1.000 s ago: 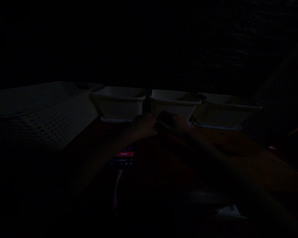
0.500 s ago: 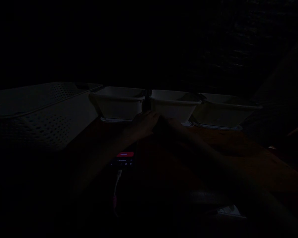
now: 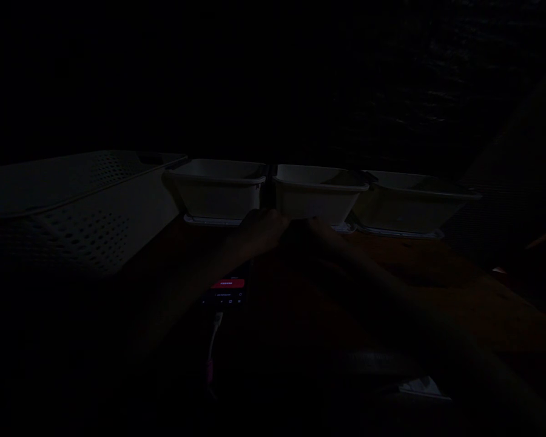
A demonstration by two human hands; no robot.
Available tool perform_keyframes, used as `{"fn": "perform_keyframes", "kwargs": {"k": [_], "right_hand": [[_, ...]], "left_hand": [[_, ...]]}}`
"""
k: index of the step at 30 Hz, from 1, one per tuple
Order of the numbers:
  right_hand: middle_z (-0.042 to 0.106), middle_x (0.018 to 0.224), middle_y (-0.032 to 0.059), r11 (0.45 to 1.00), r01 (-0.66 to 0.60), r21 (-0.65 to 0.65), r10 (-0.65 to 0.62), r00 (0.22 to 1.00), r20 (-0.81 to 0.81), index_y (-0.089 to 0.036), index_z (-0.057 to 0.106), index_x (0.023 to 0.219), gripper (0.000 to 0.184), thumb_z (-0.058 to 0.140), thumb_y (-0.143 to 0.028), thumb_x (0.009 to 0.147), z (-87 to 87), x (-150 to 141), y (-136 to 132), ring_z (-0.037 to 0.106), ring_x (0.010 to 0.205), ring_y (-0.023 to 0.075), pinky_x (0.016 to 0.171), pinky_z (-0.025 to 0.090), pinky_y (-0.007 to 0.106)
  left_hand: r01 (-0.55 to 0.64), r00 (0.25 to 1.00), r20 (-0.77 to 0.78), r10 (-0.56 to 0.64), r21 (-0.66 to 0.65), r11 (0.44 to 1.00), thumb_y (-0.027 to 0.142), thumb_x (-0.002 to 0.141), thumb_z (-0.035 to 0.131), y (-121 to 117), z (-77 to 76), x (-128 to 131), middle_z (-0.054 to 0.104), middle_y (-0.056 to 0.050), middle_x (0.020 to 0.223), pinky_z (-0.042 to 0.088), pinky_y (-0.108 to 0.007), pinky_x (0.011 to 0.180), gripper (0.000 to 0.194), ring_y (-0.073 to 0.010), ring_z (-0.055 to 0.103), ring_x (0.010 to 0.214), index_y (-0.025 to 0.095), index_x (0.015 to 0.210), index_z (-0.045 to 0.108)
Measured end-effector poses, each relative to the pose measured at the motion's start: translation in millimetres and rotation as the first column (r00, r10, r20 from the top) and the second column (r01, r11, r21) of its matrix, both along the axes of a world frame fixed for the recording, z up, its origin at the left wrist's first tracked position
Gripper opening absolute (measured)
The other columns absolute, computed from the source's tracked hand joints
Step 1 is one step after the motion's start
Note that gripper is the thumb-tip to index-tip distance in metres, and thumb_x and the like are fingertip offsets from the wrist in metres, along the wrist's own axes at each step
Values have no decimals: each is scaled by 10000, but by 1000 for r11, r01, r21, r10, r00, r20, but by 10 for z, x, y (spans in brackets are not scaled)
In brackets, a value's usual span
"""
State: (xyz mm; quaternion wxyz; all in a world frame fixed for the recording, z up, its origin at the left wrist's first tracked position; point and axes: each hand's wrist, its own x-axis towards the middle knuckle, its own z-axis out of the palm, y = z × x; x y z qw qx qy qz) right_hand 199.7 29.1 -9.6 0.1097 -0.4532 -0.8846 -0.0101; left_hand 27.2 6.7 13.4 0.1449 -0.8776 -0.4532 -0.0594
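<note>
In the dim head view both my hands meet in front of the middle white bin (image 3: pixel 318 197). My left hand (image 3: pixel 266 229) looks curled, its knuckles faintly lit. Close by on the other side, my right hand (image 3: pixel 323 232) also seems closed, its fingers mostly lost in shadow. A dark patch fills the gap between them, and what they hold, if anything, cannot be made out. Under my left forearm lies a phone (image 3: pixel 227 291) with a lit screen and a red bar, and a white cable (image 3: pixel 215 331) at its lower end.
Another white bin (image 3: pixel 221 197) stands to the left and a third bin (image 3: pixel 409 209) to the right. A large perforated basket (image 3: pixel 150 206) takes up the far left. On the wooden table (image 3: pixel 473 291), a small pale object (image 3: pixel 423 386) lies near the front, too dark to identify.
My left hand's fingers have curled in slightly and its knuckles have shifted a little. My right hand has barely moved. The bins and phone stay in place.
</note>
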Motion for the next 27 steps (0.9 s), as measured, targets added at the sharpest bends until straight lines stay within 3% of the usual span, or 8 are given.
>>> {"fn": "perform_keyframes", "kwargs": {"k": [10,18,21,27], "right_hand": [[680,929,144,997,-19,-75,13,996,-87,-71,635,970,272,590,-205,737,75,-2,-119,644,779,201,604,432,234],[675,942,149,991,40,-127,-35,999,37,-68,639,959,262,583,-210,746,93,-20,-140,644,757,192,585,419,228],[666,992,154,990,62,-126,-54,996,69,-82,607,1052,327,569,-229,762,56,-28,-126,647,828,221,636,441,246],[562,1206,173,999,45,-30,-44,999,4,-128,378,1322,592,569,-286,784,-32,-25,-46,595,1008,267,758,464,306]], "left_hand": [[41,999,12,-40,-32,999,235,774,554,1,10,3,655,-81,988,464,-292,654,362,-228,634,856,218,1136,557],[48,999,13,-48,-80,996,296,767,562,27,-32,-1,658,-86,966,463,-290,650,318,-231,638,848,199,1069,578],[39,999,-5,-40,-62,997,274,754,566,25,-43,-7,652,-89,994,464,-297,658,353,-237,635,860,192,1097,551],[14,999,33,-13,-21,1000,318,765,541,68,-94,-33,632,-87,1036,459,-289,657,396,-240,624,884,193,1137,492]]}}
